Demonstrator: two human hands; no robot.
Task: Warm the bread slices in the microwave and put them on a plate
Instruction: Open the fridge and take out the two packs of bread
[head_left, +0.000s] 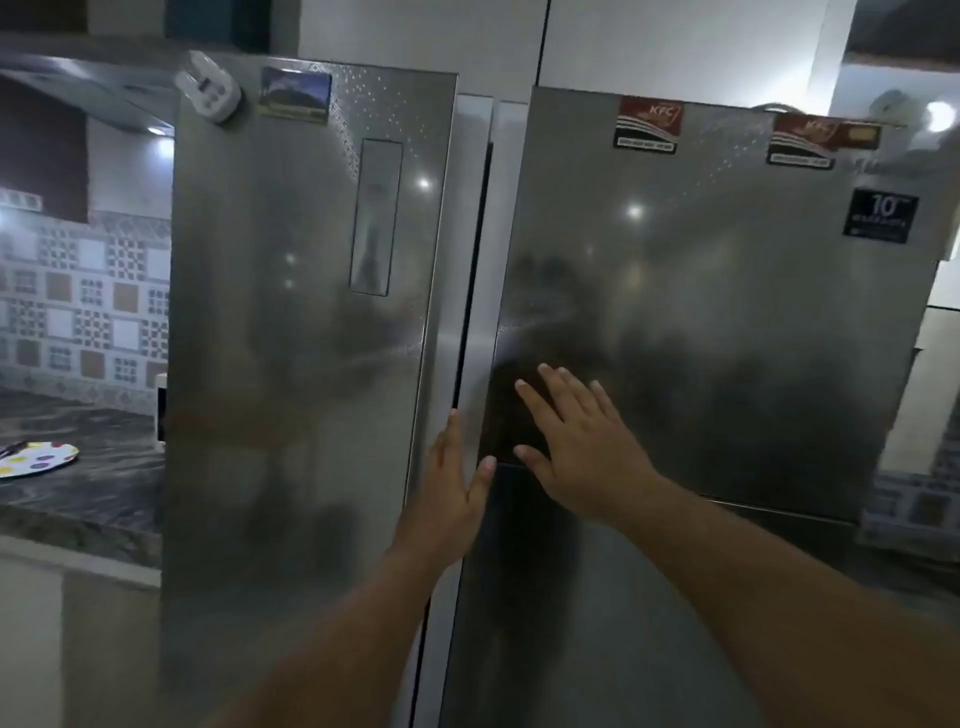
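I see my left hand (448, 480) flat, fingers straight, at the left fridge door's (291, 322) edge, my right hand (576, 441) spread open on the right door (727, 338), and the dotted plate (36, 458) on the desk (98, 488) at middle left.

Single head-worn view, close up to the steel refrigerator doors (701, 312), facing forward, slightly downward, surface (88, 493) at far left

— What filled the frame?
— Two steel fridge doors (701, 322); both hands lay flat near the centre gap, the left hand (447, 499) lower, the right hand (576, 441) higher.
— Lower left?
— A spotted plate (39, 458) on the dark counter (93, 493).
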